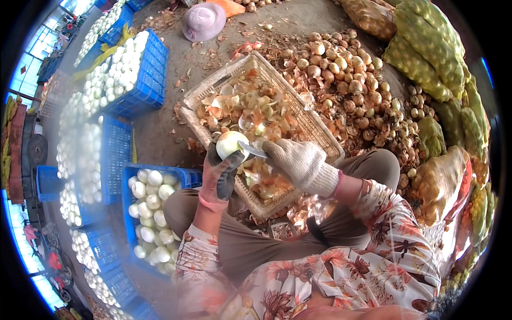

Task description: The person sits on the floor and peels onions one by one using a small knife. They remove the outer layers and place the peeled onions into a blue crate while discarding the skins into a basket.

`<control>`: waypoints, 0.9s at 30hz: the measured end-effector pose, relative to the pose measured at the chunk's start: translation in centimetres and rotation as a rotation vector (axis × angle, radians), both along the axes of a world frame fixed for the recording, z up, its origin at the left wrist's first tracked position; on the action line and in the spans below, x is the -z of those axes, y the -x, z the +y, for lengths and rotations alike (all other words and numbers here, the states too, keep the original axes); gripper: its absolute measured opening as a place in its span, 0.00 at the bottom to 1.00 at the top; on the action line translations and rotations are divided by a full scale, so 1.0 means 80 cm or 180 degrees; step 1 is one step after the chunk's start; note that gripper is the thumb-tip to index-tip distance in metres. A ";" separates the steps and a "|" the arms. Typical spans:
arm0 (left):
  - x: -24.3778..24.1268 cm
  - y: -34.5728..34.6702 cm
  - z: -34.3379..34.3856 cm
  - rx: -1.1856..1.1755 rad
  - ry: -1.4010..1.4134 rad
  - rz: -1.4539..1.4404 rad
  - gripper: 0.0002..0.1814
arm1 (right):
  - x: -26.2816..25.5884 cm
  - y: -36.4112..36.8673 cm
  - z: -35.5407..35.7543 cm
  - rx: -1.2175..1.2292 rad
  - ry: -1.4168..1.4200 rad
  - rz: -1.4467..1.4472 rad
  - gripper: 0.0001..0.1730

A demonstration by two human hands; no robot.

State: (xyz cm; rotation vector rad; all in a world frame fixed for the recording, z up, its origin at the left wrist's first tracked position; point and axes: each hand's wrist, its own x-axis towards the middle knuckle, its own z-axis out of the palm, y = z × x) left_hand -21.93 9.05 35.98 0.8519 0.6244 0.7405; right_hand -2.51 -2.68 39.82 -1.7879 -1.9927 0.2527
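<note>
My left hand point(222, 170), in a pink glove with dark fingers, holds a pale, largely peeled onion point(230, 145) above the near left part of a plastic crate. A white knit glove covers my right hand point(300, 162), which grips a small knife; its handle is hidden in the fist. The knife's curved blade point(253, 150) points left and its tip touches the onion's right side. Under both hands lies the dirty beige crate point(320, 130), holding loose onion skins point(256, 106).
Left of my knee stands a blue crate point(129, 224) of peeled onions point(154, 200); more filled blue crates point(138, 86) line the left side. Unpeeled onions point(352, 86) are heaped beyond the beige crate at right, beside full mesh sacks point(430, 48). A pink hat point(203, 22) lies on the ground.
</note>
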 end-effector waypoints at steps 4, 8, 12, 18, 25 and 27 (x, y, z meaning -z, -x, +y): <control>0.006 -0.001 0.005 -0.0012 -0.0043 0.0155 0.38 | 0.010 0.000 0.004 0.0311 0.0667 0.1227 0.13; -0.002 -0.002 -0.001 0.0096 -0.0047 -0.0095 0.39 | -0.015 -0.016 0.006 0.0871 0.1436 0.4162 0.14; -0.020 -0.008 -0.007 0.0481 0.0025 -0.0079 0.41 | -0.020 -0.013 0.007 0.0735 0.0885 0.3510 0.16; -0.014 -0.013 -0.008 0.0917 -0.0039 0.0139 0.44 | 0.006 -0.018 0.016 0.0655 0.0124 0.2791 0.15; -0.012 -0.004 -0.005 0.0985 -0.0081 0.0384 0.44 | -0.052 -0.045 0.023 0.0970 0.0220 0.3827 0.17; -0.014 -0.003 -0.003 0.0812 -0.0094 0.0325 0.43 | -0.026 -0.039 0.021 0.0713 -0.0575 0.1522 0.20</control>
